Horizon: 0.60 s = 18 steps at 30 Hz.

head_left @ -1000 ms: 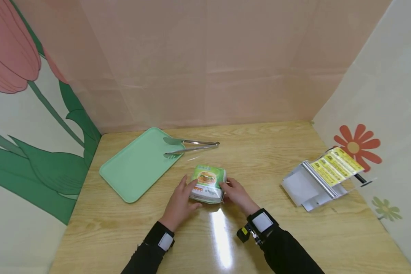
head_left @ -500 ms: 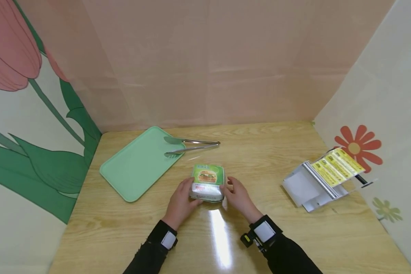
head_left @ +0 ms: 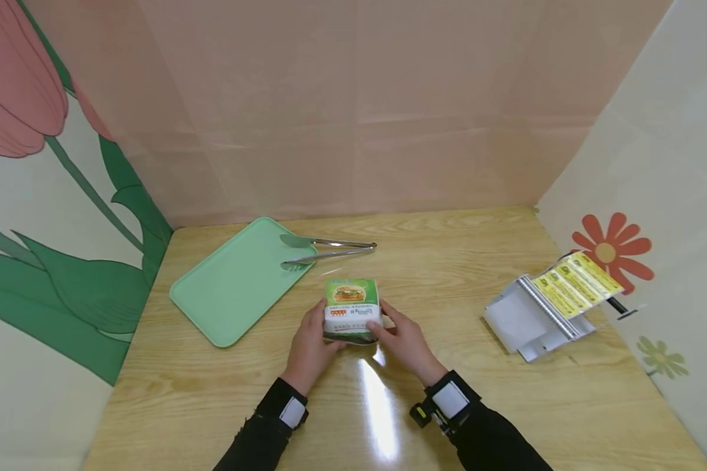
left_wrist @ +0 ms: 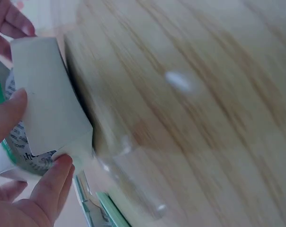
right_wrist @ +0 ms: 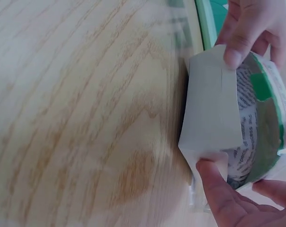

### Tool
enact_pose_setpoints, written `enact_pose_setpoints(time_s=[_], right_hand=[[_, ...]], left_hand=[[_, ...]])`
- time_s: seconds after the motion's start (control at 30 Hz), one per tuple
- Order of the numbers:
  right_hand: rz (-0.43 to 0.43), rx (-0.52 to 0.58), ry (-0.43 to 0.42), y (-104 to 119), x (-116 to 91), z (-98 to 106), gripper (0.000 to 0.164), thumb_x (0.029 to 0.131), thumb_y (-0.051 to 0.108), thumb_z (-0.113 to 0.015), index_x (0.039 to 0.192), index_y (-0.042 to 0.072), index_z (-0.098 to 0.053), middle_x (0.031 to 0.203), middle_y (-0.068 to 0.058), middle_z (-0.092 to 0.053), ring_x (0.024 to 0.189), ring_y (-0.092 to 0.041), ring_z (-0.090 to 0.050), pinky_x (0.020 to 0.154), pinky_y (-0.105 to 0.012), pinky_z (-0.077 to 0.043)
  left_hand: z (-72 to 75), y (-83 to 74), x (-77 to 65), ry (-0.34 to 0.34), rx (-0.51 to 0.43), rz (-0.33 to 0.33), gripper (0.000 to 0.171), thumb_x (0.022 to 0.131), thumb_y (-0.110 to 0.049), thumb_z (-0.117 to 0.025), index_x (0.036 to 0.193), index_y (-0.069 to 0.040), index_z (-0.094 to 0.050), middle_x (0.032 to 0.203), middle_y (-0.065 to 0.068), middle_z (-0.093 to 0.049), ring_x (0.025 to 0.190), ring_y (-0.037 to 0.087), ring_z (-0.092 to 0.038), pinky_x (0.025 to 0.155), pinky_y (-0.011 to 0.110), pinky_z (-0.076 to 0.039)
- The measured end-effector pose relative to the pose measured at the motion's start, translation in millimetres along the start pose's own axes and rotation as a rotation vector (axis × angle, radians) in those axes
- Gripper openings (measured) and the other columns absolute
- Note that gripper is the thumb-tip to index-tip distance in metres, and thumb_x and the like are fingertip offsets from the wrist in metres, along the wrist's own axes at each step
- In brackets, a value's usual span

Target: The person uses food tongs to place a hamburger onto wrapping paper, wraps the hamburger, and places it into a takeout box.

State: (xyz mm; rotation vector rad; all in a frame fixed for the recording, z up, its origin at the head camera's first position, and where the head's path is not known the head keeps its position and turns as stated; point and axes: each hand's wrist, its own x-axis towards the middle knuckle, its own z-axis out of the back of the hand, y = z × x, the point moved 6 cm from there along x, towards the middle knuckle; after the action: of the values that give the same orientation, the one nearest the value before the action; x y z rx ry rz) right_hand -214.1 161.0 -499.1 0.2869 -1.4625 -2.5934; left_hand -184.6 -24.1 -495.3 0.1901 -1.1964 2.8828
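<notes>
A burger box (head_left: 351, 304) with a green and white lid and a burger picture stands on the table between both hands. My left hand (head_left: 311, 347) holds its left side, thumb at the near lower edge. On the right side my right hand (head_left: 409, 341) grips it, thumb on the near right corner. In the right wrist view the near end of the box gapes, with a plain white flap (right_wrist: 211, 104) standing at the opening. Printed wrapping paper (right_wrist: 247, 130) shows inside; what it wraps is hidden. The left wrist view shows fingertips of both hands against the flap (left_wrist: 53, 94).
A pale green tray (head_left: 235, 294) lies at the back left. Metal tongs (head_left: 343, 254) rest with their tips over its right edge. At the right stands a white dispenser (head_left: 509, 320) with a strip of yellow labels (head_left: 577, 284). Printed cloth walls border the wooden table (head_left: 448, 261).
The burger box has shifted slightly left and away from me, and its lid print now shows without glare. My right thumb has moved onto its near corner, and both hands have followed it.
</notes>
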Motion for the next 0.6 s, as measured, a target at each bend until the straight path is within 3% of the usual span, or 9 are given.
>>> enact_pose_setpoints(time_s=[0.2, 0.37, 0.6], right_hand=[[0.008, -0.021, -0.03, 4.8, 1.0, 1.8, 0.067, 0.091, 0.04, -0.06, 0.144, 0.006, -0.038, 0.133, -0.023, -0.053, 0.103, -0.035, -0.065, 0.078, -0.037, -0.056], [-0.012, 0.037, -0.019, 5.6, 2.9, 0.4, 0.066, 0.092, 0.036, -0.061, 0.145, 0.006, -0.037, 0.132, -0.027, -0.053, 0.107, -0.039, -0.062, 0.074, -0.035, -0.057], [-0.051, 0.056, -0.02, 0.5, 4.6, -1.5, 0.061, 0.091, 0.035, -0.061, 0.142, 0.007, -0.042, 0.132, -0.024, -0.054, 0.111, -0.036, -0.06, 0.081, -0.038, -0.055]], left_hand=[[-0.5, 0.9, 0.2, -0.023, -0.044, 0.032, 0.103, 0.062, -0.014, -0.088, 0.147, -0.009, -0.029, 0.137, 0.02, -0.049, 0.123, 0.036, -0.05, 0.103, 0.047, -0.04], [0.5, -0.2, -0.3, -0.009, -0.066, 0.063, 0.105, 0.061, -0.011, -0.088, 0.147, -0.01, -0.028, 0.125, 0.023, -0.058, 0.112, 0.038, -0.057, 0.097, 0.048, -0.045], [-1.7, 2.0, -0.2, -0.008, -0.127, 0.117, 0.106, 0.059, -0.008, -0.088, 0.146, -0.01, -0.028, 0.13, 0.022, -0.056, 0.116, 0.038, -0.055, 0.098, 0.049, -0.044]])
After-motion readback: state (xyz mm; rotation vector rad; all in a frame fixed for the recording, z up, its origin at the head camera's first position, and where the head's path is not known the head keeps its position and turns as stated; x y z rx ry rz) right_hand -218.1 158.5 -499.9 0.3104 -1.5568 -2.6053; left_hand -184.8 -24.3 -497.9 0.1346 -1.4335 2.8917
